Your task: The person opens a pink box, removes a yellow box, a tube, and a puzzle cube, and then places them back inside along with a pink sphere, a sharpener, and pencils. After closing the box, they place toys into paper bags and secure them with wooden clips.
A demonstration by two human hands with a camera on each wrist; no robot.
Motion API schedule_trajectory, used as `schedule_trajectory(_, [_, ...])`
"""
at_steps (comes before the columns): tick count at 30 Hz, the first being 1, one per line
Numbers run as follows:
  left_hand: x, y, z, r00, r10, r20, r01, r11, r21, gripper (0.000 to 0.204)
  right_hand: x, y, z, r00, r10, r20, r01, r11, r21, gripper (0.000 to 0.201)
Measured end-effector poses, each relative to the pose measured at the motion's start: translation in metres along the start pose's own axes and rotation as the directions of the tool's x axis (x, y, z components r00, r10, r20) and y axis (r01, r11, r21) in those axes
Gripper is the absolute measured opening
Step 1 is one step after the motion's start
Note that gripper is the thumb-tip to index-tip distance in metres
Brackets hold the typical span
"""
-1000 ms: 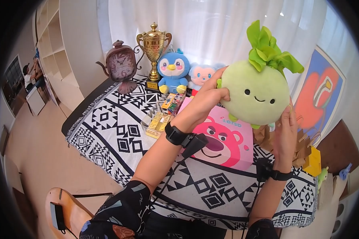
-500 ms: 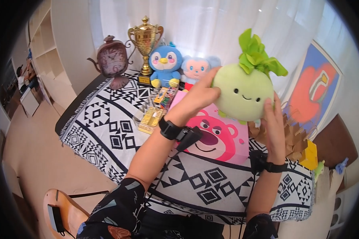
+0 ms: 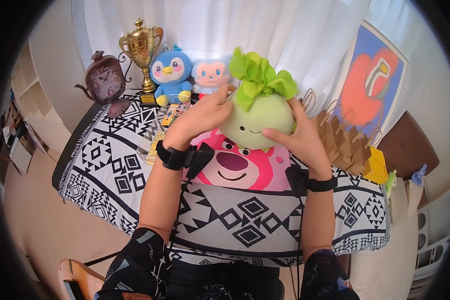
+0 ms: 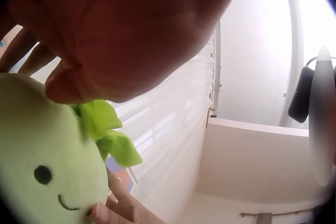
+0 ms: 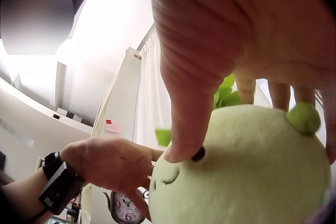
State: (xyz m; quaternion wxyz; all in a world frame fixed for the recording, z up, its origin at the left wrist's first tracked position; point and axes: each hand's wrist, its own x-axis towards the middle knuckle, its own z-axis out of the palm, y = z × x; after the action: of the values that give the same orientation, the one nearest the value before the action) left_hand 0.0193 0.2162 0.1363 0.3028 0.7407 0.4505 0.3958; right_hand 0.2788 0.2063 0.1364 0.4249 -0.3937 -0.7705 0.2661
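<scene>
A round, pale green plush toy [image 3: 257,120] with bright green leaves on top and a smiling face is held up between both hands. My left hand [image 3: 205,117] holds its left side, the thumb at the edge and the fingers partly hidden behind it. On the other side my right hand [image 3: 305,142] grips the toy, its thumb pressed over one eye and the fingers round the back. In the right wrist view a small green nub [image 5: 304,118] shows under those fingers. Below the toy lies a pink bear-face box [image 3: 235,167], overlapped by it in the head view.
Along the back stand a teapot-shaped clock [image 3: 106,80], a gold trophy [image 3: 141,50], a blue penguin plush [image 3: 171,72] and a pink-and-blue plush [image 3: 211,75]. Clear plastic boxes [image 3: 152,145] sit at left. Brown paper bags [image 3: 342,142] and a yellow bag [image 3: 375,167] are at right.
The toy has come lower and toward the middle, its leaves now tipped more upright. My right thumb has moved onto its face, and the head view has turned right.
</scene>
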Motion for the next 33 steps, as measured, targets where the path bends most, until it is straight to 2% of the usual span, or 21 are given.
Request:
schedule_trajectory(1, [0.001,0.005,-0.005,0.991,-0.119,0.061,0.114,0.991,0.067,0.057,0.0,-0.001,0.001,0.999,0.034,0.007,-0.034,0.996,-0.079,0.094])
schedule_trajectory(2, [0.0,0.013,-0.005,0.991,-0.114,0.07,0.11,0.992,0.065,0.057,-0.001,-0.002,0.001,0.999,0.041,-0.001,-0.041,0.996,-0.083,0.094])
schedule_trajectory(4, [0.0,0.025,-0.003,0.976,-0.173,0.135,0.15,0.974,0.168,0.064,-0.001,-0.003,0.001,0.998,-0.063,-0.009,0.061,0.989,-0.133,0.09])
schedule_trajectory(5, [0.004,0.013,0.002,0.993,-0.08,0.083,0.07,0.99,0.124,0.082,0.0,-0.001,0.001,0.998,-0.057,-0.02,0.053,0.989,-0.14,0.09])
schedule_trajectory(6, [0.003,0.01,0.006,0.993,-0.071,0.096,0.059,0.991,0.12,0.082,0.0,0.004,0.0,0.997,-0.076,0.016,0.077,0.987,-0.143,0.094])
schedule_trajectory(8, [0.0,0.009,0.015,0.979,0.181,0.091,-0.191,0.975,0.114,0.09,0.001,0.008,-0.003,0.995,-0.087,0.037,0.092,0.984,-0.155,0.097])
schedule_trajectory(9, [0.004,0.009,0.016,0.985,0.154,0.078,-0.162,0.98,0.111,0.097,0.0,0.009,-0.003,0.995,-0.092,0.027,0.095,0.978,-0.188,0.098])
schedule_trajectory(10, [0.004,0.013,0.016,0.982,0.164,0.09,-0.173,0.979,0.104,0.097,0.0,0.009,-0.002,0.995,-0.096,0.018,0.098,0.971,-0.22,0.099])
schedule_trajectory(11, [0.001,0.021,0.014,0.987,0.153,0.052,-0.16,0.975,0.155,0.098,-0.001,0.008,0.0,0.988,-0.147,-0.042,0.133,0.962,-0.237,0.097])
schedule_trajectory(12, [-0.001,0.024,0.013,0.989,0.145,0.013,-0.145,0.968,0.206,0.098,-0.002,0.006,0.0,0.988,-0.141,-0.055,0.123,0.961,-0.247,0.097])
schedule_trajectory(14, [0.0,0.017,0.01,0.981,0.196,-0.004,-0.19,0.959,0.211,0.1,-0.003,0.0,-0.001,0.982,-0.171,-0.074,0.152,0.964,-0.217,0.099])
schedule_trajectory(16, [0.002,0.01,0.008,0.966,0.255,-0.028,-0.236,0.927,0.292,0.101,-0.003,0.008,0.002,0.979,-0.175,-0.104,0.151,0.966,-0.208,0.101])
schedule_trajectory(17, [-0.001,0.014,0.007,0.983,0.184,0.011,-0.18,0.947,0.265,0.102,-0.002,0.014,0.004,0.992,-0.123,-0.025,0.115,0.973,-0.198,0.104])
schedule_trajectory(18, [0.0,0.014,0.006,0.981,0.194,0.025,-0.194,0.946,0.259,0.102,-0.001,0.02,0.006,0.996,-0.071,0.057,0.08,0.979,-0.188,0.107])
schedule_trajectory(20, [0.0,0.013,0.006,0.991,0.084,0.107,-0.113,0.944,0.311,0.102,-0.003,0.025,0.012,0.996,-0.082,0.026,0.086,0.96,-0.268,0.114])
schedule_trajectory(22, [0.0,0.009,0.007,0.983,0.147,0.107,-0.172,0.943,0.285,0.102,-0.004,0.026,0.013,0.996,-0.08,0.043,0.089,0.94,-0.329,0.119])
schedule_trajectory(24, [-0.003,0.016,0.007,0.989,0.103,0.102,-0.13,0.939,0.317,0.102,-0.006,0.023,0.011,0.996,-0.086,0.036,0.093,0.944,-0.315,0.121])
schedule_trajectory(26, [-0.003,0.018,0.008,0.987,0.1,0.127,-0.138,0.931,0.339,0.105,-0.008,0.022,0.01,0.995,-0.082,0.055,0.095,0.953,-0.288,0.107])
schedule_trajectory(30, [0.001,0.007,0.007,0.98,0.148,0.131,-0.18,0.941,0.286,0.109,-0.009,0.02,0.011,0.998,-0.006,0.065,0.025,0.955,-0.295,0.117])
schedule_trajectory(33, [0.001,0.003,0.007,0.981,0.138,0.139,-0.167,0.962,0.217,0.103,-0.009,0.018,0.011,0.999,-0.004,0.054,0.019,0.959,-0.282,0.117])
